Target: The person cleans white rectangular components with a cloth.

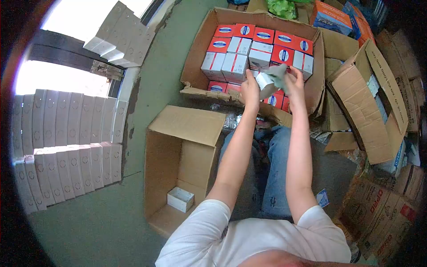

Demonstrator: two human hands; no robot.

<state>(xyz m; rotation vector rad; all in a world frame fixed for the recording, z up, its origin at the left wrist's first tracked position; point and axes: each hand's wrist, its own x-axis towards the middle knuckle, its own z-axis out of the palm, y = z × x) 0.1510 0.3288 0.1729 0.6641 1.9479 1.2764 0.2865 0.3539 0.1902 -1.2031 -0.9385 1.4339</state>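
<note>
My left hand (250, 92) is closed on the side of a small white box (265, 82), above the large open carton. In my right hand (295, 87) is a grey-green cloth (278, 74), bunched against the white box. Below and around both hands, the large carton (198, 53) holds rows of small boxes. Some show red faces with a blue-and-white oval, such as the red box (264, 35); others, like the white box with a red stripe (234, 65), show pale sides. My fingertips are partly hidden behind the box and cloth.
An open carton (163, 147) at my left contains one small white box (180, 199). Stacked white switch-like boxes (66, 171) stand on the floor at far left, with more on the sill (122, 35). Flattened cardboard (360, 107) and printed cartons (378, 213) crowd the right.
</note>
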